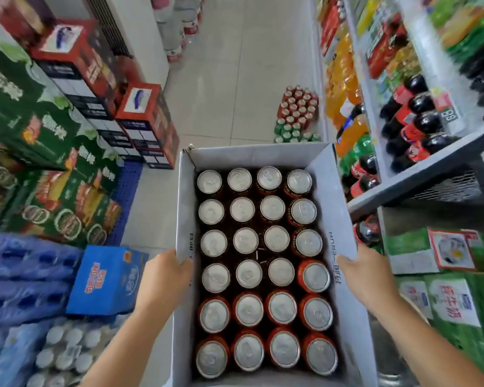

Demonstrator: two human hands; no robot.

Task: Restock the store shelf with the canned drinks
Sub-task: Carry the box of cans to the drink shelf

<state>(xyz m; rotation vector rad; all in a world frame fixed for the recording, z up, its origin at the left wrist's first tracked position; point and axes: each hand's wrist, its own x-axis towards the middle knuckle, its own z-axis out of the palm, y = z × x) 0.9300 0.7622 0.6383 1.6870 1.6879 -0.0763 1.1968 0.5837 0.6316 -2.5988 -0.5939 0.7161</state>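
Observation:
An open grey cardboard box [252, 155] sits in front of me, packed with several red canned drinks [246, 241] in rows, silver tops up. My left hand [165, 275] grips the box's left flap, fingers curled over its edge. My right hand [366, 272] grips the right flap the same way. The store shelf [419, 174] runs along the right, holding dark cola bottles [414, 127] and orange soda bottles [344, 76].
Stacked green and red drink cartons [39, 141] line the left. A blue carton [106, 277] and wrapped water packs [25, 289] lie at lower left. Shrink-wrapped red and green cans [296, 115] stand on the tiled aisle floor [235, 65] ahead.

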